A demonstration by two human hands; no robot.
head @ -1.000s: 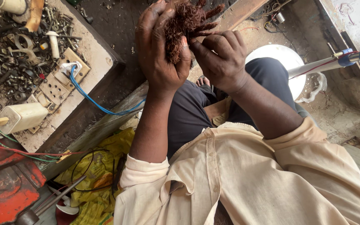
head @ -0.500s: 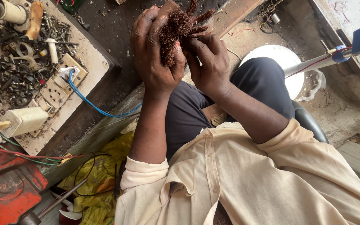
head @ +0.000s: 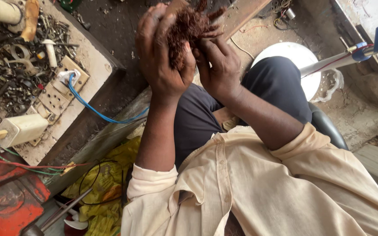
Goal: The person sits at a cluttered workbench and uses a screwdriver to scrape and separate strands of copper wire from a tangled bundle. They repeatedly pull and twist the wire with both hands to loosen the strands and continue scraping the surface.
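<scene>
Both my hands on a copper wire bundle, top centre of frame.
My left hand (head: 160, 61) is closed around the reddish copper wire bundle (head: 189, 28); my right hand (head: 217, 70) pinches its strands.

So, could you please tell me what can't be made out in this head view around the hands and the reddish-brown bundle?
- Bundle of reddish-brown wire: its top is cut off by the upper frame edge, and its lower part is hidden behind the left hand.
- Right hand: the bundle covers its fingertips, so the grip is unclear.
- Small metal parts on the tray: too small to identify individually.
- White round object: the knee hides part of it.
</scene>
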